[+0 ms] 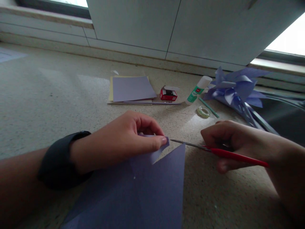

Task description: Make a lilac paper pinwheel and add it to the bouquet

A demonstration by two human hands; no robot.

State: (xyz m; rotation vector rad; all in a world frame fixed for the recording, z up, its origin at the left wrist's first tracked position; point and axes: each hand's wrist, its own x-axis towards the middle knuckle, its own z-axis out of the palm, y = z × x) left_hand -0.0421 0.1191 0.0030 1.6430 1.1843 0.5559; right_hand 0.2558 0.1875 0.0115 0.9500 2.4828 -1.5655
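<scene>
My left hand (124, 138) wears a black wristband and pinches the top edge of a purple sheet of paper (157, 187) between thumb and fingers. A slanting slit opens in the paper just below the thumb, and a narrow strip is folded up from it. My right hand (240, 143) is closed around red-handled scissors (235, 154). Their blades look shut, with the tip pointing left close to the pinched strip. One corner of the sheet meets the underside of the blades. The lower part of the paper runs out of the picture.
Beyond my hands lie a stack of purple and yellow paper (133, 89), a small red box (168, 93), a glue stick (198, 90), a tape roll (203, 112) and a green stick (209, 108). A purple paper bouquet (234, 89) rests beside a dark basin (283, 117) at right.
</scene>
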